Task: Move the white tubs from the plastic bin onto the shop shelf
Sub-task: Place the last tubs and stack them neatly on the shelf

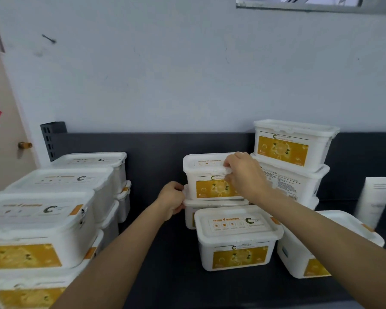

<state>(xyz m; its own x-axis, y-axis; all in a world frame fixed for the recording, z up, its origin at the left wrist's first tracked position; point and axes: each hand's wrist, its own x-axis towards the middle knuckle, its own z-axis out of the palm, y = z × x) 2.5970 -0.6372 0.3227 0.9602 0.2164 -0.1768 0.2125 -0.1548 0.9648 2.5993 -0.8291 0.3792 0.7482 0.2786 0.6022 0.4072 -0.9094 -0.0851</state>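
Dark shelf (176, 264) below pale wall. I held upper tub (206, 168) at back middle of shelf, on lower tub (189, 216). Left hand (172, 200) fingers curled at its left end. Right hand (245, 175) fingers clamped over lid rim. Both there probably to square stack. Bin not visible.

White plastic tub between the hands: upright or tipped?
Upright: the white plastic tub has lid on top, yellow label level, resting on another white tub; right hand grips its lid rim.

Single head view, looking forward and slightly down, close over dark shelf (165, 253), facing wall (187, 74).
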